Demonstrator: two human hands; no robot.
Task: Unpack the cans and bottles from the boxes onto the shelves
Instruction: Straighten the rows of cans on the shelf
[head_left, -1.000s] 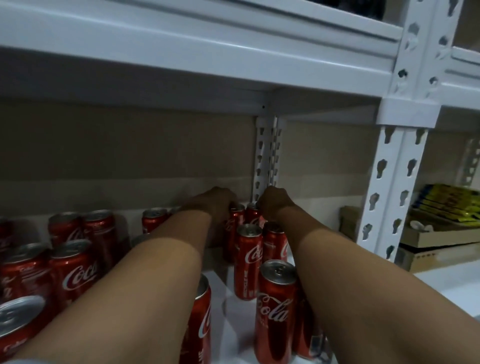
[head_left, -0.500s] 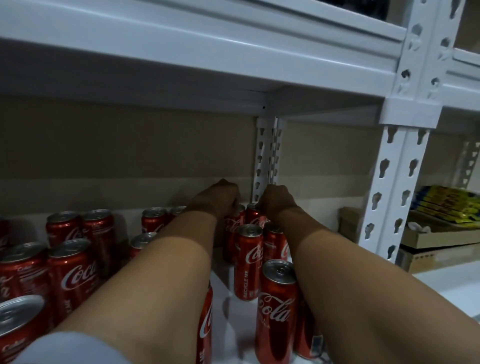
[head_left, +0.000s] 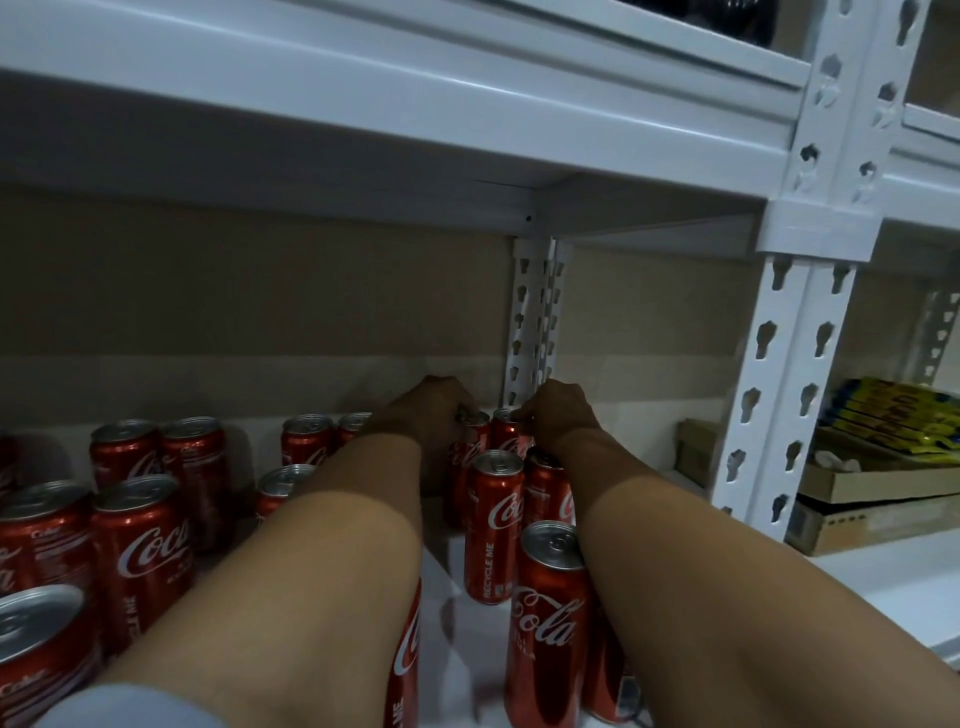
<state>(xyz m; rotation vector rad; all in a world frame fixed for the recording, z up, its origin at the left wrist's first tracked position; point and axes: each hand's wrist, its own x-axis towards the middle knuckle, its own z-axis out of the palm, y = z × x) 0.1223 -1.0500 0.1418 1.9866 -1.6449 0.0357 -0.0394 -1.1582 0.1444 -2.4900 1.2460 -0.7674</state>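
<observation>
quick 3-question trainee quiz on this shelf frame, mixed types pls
1. True or false: both hands reach to the cans at the back of the shelf.
2. The slim cans stand: A) upright B) on their sides C) stacked.
3. Which hand is nearer the rear white upright?

Key:
1. True: left hand and right hand sit on the rear cans.
2. A, see the slim can.
3. Right hand, beside the upright.

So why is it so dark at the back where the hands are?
Head view: the upper shelf shades the back, so the left hand, right hand and rear cans look dim and soft; the front can looks brighter; the wide lens bends the shelf post.
</observation>
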